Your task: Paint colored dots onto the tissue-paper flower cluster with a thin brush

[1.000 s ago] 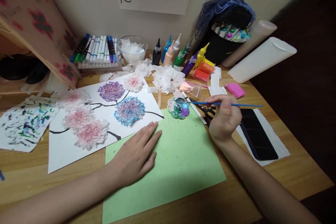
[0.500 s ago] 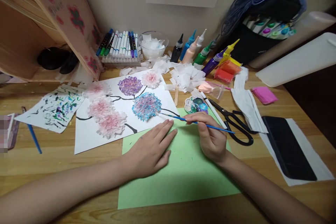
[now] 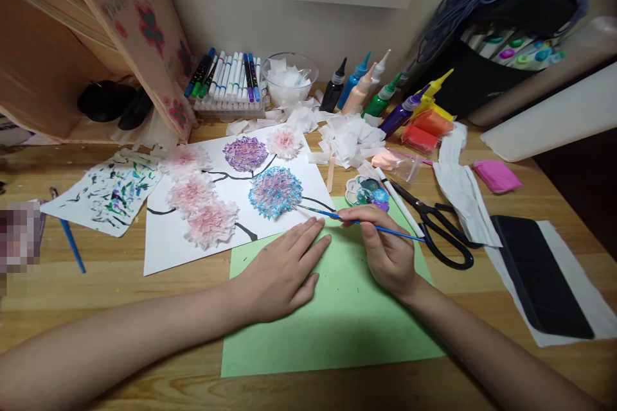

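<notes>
Between the fingers of my right hand [image 3: 380, 244] is a thin blue paintbrush [image 3: 315, 210]. Its tip is at the lower right edge of a blue-tipped paper flower [image 3: 276, 192]; whether it touches cannot be made out. That flower sits on a white sheet [image 3: 193, 258] with painted black stems, beside a purple flower [image 3: 245, 153] and several pink flowers [image 3: 211, 223]. My left hand [image 3: 282, 270] lies flat, fingers stretched, on green paper [image 3: 274, 347] and close to the white sheet's lower edge. Above my right hand is a flower-shaped palette [image 3: 359, 189] with smeared paint.
Black-handled scissors [image 3: 446, 237] and a white marker [image 3: 399, 202] lie right of the palette. Paint bottles [image 3: 332, 90], paper scraps [image 3: 349, 141] and a marker rack [image 3: 229, 106] line the back. A phone [image 3: 542, 276] rests at right; a paint-smeared sheet [image 3: 108, 192] and another brush [image 3: 71, 244] at left.
The whole view has shifted slightly, so things appear a little further right. The brush tip stays by the blue-tipped flower's edge, and my left hand stays flat.
</notes>
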Motion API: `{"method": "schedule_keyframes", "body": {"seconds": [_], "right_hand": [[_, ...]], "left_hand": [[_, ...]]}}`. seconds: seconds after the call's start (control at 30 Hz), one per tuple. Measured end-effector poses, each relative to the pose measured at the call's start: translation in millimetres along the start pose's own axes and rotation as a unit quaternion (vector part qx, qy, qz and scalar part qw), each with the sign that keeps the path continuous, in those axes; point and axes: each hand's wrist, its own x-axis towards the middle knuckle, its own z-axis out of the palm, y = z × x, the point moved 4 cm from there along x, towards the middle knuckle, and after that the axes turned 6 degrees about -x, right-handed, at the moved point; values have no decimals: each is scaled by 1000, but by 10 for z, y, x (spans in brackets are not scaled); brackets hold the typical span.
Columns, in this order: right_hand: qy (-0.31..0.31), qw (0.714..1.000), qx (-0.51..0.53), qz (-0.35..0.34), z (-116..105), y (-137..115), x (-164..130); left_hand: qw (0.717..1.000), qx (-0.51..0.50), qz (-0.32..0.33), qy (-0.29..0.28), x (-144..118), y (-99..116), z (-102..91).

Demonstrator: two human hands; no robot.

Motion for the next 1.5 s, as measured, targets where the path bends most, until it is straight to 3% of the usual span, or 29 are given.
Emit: {"method": "schedule_keyframes", "body": {"seconds": [0.6,0.83,1.23,1.5], "right_hand": [[-17,999,22,17,0,54,-40],[34,998,45,0,-51,23,-47],[-13,1000,16,1,24,25,-17],[0,1000,19,4,0,34,-35]], "left_hand": [[1000,2,6,11,-7,-6,9],[1000,2,8,16,-7,-9,5],[1000,-5,7,15,-10,-11,9],[1000,-3,3,11,-2,-10,11]]}}
